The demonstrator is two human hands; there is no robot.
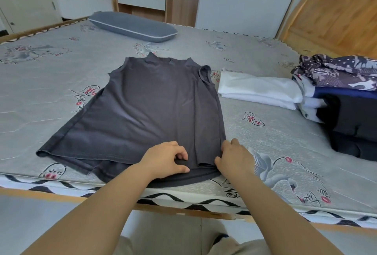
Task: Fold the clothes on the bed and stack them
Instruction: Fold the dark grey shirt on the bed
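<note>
Both hands — left hand [167,157] and right hand [234,157] — pinched the gray top's [151,103] hem; an uneven pull could wrinkle it.

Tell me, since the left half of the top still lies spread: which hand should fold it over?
Probably left. The left hand pinches the top's hem toward that side, while the right hand holds the already folded right edge.

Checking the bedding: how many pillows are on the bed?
1. The grey pillow lies at the far edge of the bed, beyond the dark sleeveless top. The clothes pile on the right could hide another.
</note>
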